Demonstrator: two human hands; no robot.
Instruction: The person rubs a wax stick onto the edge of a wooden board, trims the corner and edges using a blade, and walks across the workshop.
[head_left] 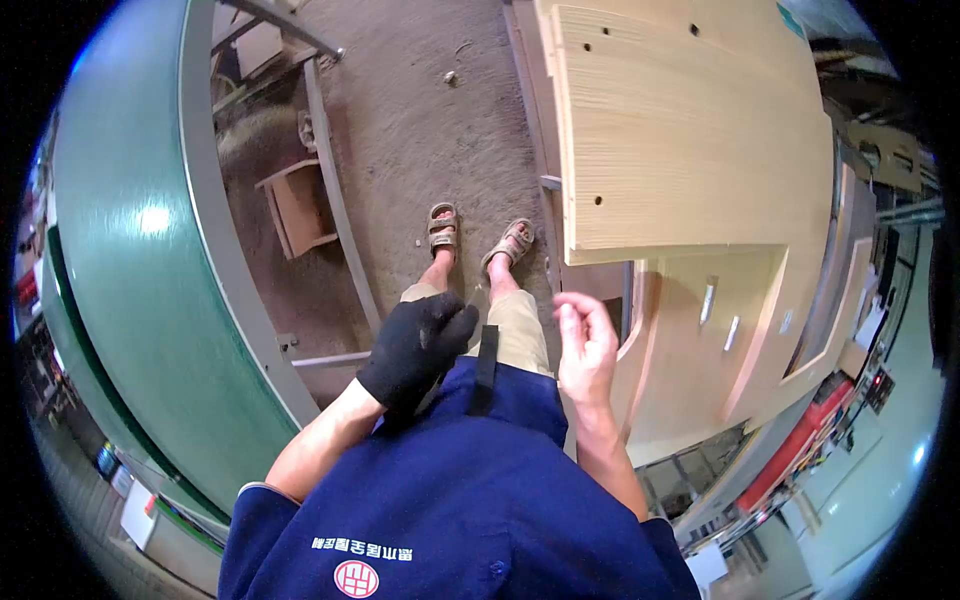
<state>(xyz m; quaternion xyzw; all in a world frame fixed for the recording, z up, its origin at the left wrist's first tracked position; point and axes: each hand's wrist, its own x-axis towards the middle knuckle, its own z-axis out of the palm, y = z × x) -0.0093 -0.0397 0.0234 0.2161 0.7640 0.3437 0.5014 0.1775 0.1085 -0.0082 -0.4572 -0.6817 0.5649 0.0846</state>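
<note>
My left hand, in a black glove, is held before my waist with its fingers curled closed. Whether anything sits inside them is hidden. My right hand is bare and raised at the right of my waist, its fingers loosely bent and nothing visible in them. A black strap hangs on the front of my dark blue shirt, between the hands. Closest to the right hand is a pale wooden panel with several drilled holes.
A long green board lies along the left on a grey metal frame. Under that frame, a small wooden box-like piece rests on the dusty floor. Below the drilled panel at right is a pale recessed panel holding two small light strips.
</note>
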